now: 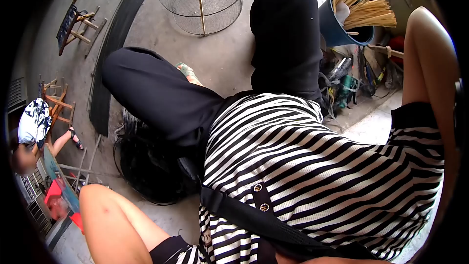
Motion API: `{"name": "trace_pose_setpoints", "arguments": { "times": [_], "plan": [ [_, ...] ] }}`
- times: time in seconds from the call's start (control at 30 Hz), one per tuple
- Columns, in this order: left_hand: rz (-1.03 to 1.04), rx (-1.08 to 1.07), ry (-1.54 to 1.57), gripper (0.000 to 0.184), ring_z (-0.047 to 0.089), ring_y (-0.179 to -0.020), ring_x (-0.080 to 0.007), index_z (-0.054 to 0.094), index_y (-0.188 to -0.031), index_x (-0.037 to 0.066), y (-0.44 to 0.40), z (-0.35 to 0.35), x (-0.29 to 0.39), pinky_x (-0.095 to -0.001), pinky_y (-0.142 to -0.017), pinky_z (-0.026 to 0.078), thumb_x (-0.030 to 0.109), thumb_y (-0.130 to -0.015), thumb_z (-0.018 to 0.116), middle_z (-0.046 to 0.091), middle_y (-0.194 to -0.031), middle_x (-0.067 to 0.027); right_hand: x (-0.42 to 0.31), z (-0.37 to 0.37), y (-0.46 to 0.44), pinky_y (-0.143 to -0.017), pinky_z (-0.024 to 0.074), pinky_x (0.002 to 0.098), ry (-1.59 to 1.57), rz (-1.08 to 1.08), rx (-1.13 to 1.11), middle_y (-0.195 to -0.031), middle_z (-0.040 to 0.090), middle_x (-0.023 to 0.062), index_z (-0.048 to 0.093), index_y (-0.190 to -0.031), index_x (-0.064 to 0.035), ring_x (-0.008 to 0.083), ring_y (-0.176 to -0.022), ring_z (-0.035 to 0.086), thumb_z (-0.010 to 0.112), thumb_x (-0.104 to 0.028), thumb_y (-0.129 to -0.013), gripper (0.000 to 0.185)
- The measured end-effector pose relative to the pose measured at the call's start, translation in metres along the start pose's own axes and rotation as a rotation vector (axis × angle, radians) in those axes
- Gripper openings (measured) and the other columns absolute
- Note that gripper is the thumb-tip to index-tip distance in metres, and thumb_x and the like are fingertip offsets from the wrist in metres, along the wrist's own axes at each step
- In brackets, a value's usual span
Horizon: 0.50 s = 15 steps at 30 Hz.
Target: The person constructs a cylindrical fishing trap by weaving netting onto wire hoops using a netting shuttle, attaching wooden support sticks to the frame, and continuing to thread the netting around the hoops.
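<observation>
Neither of my hands shows in the head view. My bent left arm [110, 225] comes in at the lower left, its elbow raised, and the hand lies beyond the edge. On the right, my bent right arm [426, 58] shows only around the elbow. Between them is my black-and-white striped shirt [303, 166], crossed by a black strap [264, 220]. My legs in black trousers [286, 29] are spread apart. A round mesh cage with dark hoops [215, 7] stands on the floor ahead of my knees.
A dark blue bucket [337, 27] full of thin wooden sticks [364, 7] stands beside my right leg, above a pile of tools and scraps [349, 80]. A wooden stool [73, 27] is at far left. Another person [34, 122] sits below it, near a red container [56, 198].
</observation>
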<state>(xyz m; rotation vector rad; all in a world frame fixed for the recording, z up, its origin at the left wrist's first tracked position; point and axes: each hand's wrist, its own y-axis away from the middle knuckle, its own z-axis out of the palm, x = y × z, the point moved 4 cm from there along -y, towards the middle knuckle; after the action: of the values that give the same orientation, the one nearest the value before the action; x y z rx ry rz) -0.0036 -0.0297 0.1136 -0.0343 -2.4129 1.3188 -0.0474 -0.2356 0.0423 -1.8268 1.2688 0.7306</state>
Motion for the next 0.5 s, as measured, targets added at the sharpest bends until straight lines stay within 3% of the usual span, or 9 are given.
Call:
{"name": "trace_pose_setpoints", "arguments": {
  "times": [0.27,0.5],
  "plan": [
    [0.087,0.179,0.037,0.035,0.067,-0.1,-0.0267,0.064,-0.12,-0.004,-0.012,-0.024,0.033,-0.0348,-0.087,0.05,0.012,-0.089,0.062,0.07,-0.109,-0.0182,-0.006,-0.008,0.007,-0.058,0.0502,0.0314,-0.025,-0.019,0.037,-0.076,0.061,0.0054,0.064,-0.108,0.0003,0.0196,-0.072,0.061,0.049,-0.032,-0.103,0.036],
    [0.336,0.45,0.043,0.036,0.067,-0.101,-0.0261,0.064,-0.121,-0.004,-0.041,-0.06,0.084,-0.034,-0.086,0.05,0.012,-0.089,0.062,0.07,-0.109,-0.0178,-0.027,-0.031,0.001,-0.058,0.0499,0.0308,-0.189,-0.088,0.142,-0.076,0.061,0.0043,0.064,-0.109,-0.0003,0.0187,-0.072,0.061,0.049,-0.034,-0.104,0.037]
  ]
}}
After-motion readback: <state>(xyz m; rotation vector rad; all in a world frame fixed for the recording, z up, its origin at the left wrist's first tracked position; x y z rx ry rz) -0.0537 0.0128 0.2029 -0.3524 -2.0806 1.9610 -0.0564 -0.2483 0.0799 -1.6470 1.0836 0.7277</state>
